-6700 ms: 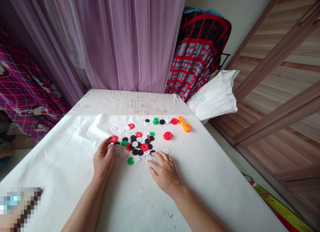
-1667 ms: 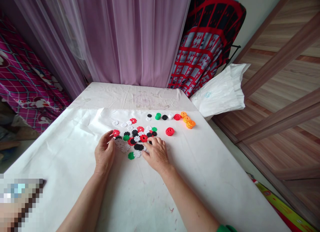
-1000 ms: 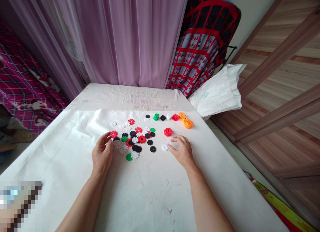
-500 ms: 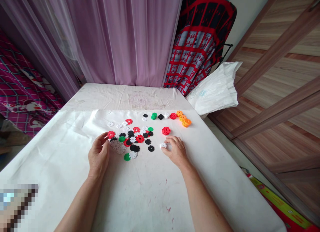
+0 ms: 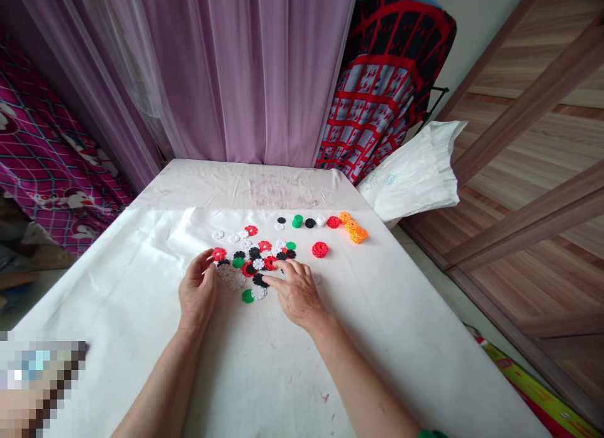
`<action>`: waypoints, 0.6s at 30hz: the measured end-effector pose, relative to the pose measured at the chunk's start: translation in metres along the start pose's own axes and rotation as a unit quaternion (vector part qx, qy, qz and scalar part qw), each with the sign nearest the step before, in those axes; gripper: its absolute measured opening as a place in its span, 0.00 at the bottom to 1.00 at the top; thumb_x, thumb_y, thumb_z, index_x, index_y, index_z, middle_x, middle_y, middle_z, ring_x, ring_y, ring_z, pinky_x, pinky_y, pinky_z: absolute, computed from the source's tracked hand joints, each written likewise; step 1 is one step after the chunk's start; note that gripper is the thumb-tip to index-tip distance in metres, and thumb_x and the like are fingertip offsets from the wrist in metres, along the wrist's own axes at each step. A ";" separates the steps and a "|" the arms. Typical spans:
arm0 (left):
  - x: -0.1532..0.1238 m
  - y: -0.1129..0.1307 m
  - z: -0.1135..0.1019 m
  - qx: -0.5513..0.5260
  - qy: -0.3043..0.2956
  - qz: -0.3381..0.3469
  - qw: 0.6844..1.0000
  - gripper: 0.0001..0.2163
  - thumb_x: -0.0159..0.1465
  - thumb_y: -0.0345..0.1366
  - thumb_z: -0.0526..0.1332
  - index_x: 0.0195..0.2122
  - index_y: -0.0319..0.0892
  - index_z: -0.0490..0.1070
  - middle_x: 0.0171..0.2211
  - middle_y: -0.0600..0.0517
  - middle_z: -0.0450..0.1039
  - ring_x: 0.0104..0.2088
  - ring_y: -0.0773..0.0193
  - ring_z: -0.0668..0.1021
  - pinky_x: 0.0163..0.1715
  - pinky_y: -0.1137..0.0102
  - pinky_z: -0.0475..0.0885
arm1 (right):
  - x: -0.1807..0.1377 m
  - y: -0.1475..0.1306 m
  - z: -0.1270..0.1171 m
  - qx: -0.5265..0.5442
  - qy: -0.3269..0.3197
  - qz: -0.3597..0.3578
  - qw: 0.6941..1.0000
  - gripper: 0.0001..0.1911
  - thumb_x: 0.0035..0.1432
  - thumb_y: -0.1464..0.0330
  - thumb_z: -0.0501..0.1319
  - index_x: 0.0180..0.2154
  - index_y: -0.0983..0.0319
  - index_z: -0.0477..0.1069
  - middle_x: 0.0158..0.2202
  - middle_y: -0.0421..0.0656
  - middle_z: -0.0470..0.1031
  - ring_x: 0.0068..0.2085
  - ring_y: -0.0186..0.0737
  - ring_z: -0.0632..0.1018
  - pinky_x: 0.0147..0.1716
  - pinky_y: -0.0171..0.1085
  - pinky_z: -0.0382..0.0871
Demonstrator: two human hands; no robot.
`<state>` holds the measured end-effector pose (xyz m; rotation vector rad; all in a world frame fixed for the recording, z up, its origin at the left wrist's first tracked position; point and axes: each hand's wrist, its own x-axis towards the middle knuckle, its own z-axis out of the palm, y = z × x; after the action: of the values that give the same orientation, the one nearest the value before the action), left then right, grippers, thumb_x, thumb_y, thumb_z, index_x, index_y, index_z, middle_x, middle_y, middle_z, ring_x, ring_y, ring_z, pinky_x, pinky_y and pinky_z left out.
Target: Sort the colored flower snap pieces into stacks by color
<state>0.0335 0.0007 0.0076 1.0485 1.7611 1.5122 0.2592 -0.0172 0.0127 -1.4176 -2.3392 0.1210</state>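
Loose flower-shaped plastic discs (image 5: 258, 263) in red, black, white and green lie in a spread pile on the white-covered table. At the pile's left edge rests my left hand (image 5: 199, 292), fingers loosely curved and apart, close to a red disc (image 5: 219, 254) and some white discs (image 5: 225, 272). My right hand (image 5: 297, 292) reaches over the right side of the pile. Its thumb and fingers are spread near a black disc (image 5: 260, 280) and a red disc (image 5: 270, 262), and nothing shows in its grasp. Just right of that hand lies a white disc (image 5: 317, 279), partly hidden.
Small stacks line the back right: green (image 5: 297, 221), black (image 5: 310, 223), white (image 5: 321, 220), red (image 5: 333, 222) and orange discs (image 5: 358, 235). A larger red stack (image 5: 319, 250) stands nearer. A white bag (image 5: 415, 174) is beyond the table's right edge.
My right hand has let go of the white disc on the right and moved left over the pile. My left hand has kept its place beside the discs. The view has shifted slightly.
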 end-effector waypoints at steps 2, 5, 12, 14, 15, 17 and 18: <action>0.000 0.000 0.001 -0.007 -0.005 0.003 1.000 0.20 0.59 0.40 0.60 0.52 0.45 0.76 0.48 0.47 0.81 0.50 0.57 0.80 0.53 0.62 0.74 | 0.005 -0.005 0.004 -0.020 -0.027 0.009 0.999 0.22 0.66 0.73 0.56 0.53 0.46 0.78 0.61 0.43 0.71 0.58 0.48 0.68 0.53 0.46 0.62; 0.001 -0.001 0.002 -0.012 -0.009 0.007 1.000 0.19 0.59 0.39 0.60 0.51 0.45 0.76 0.49 0.47 0.81 0.51 0.57 0.80 0.54 0.62 0.74 | 0.005 -0.003 0.003 -0.043 -0.029 0.059 0.997 0.22 0.67 0.73 0.54 0.55 0.50 0.77 0.61 0.47 0.71 0.59 0.50 0.67 0.52 0.47 0.62; -0.001 0.001 0.002 -0.003 -0.008 0.013 1.000 0.19 0.60 0.37 0.60 0.52 0.45 0.75 0.47 0.47 0.82 0.52 0.56 0.80 0.51 0.64 0.76 | 0.004 -0.011 0.010 -0.027 -0.030 0.009 0.999 0.23 0.67 0.74 0.54 0.54 0.44 0.76 0.62 0.42 0.70 0.61 0.47 0.66 0.55 0.45 0.60; -0.001 0.002 0.002 -0.003 -0.006 0.010 1.000 0.18 0.60 0.37 0.59 0.51 0.45 0.75 0.47 0.47 0.82 0.52 0.56 0.81 0.50 0.64 0.77 | 0.005 -0.011 0.012 -0.036 -0.033 0.027 0.998 0.23 0.66 0.75 0.55 0.54 0.46 0.76 0.62 0.43 0.70 0.61 0.48 0.66 0.54 0.46 0.61; -0.001 0.002 0.002 -0.003 -0.006 0.010 1.000 0.18 0.60 0.37 0.59 0.51 0.45 0.76 0.47 0.47 0.82 0.51 0.57 0.81 0.49 0.65 0.77 | 0.006 -0.010 0.011 -0.040 -0.029 0.041 0.998 0.23 0.66 0.75 0.55 0.55 0.47 0.76 0.62 0.44 0.70 0.60 0.48 0.66 0.53 0.46 0.61; -0.001 0.003 0.002 0.000 -0.006 0.015 1.000 0.17 0.60 0.37 0.59 0.50 0.45 0.76 0.46 0.48 0.82 0.51 0.57 0.81 0.48 0.65 0.77 | 0.006 -0.009 0.007 -0.040 -0.011 0.056 0.998 0.22 0.66 0.75 0.55 0.54 0.49 0.76 0.61 0.46 0.70 0.60 0.49 0.67 0.52 0.46 0.61; -0.001 0.003 0.002 0.002 -0.008 0.017 1.000 0.17 0.59 0.37 0.59 0.50 0.46 0.76 0.46 0.48 0.82 0.51 0.57 0.81 0.48 0.65 0.77 | 0.005 -0.010 0.005 -0.033 -0.004 0.054 0.998 0.20 0.66 0.74 0.56 0.53 0.50 0.77 0.60 0.46 0.72 0.59 0.49 0.68 0.51 0.46 0.61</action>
<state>0.0363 0.0007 0.0103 1.0952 1.7444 1.5176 0.2468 -0.0168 0.0125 -1.5793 -2.2911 0.0794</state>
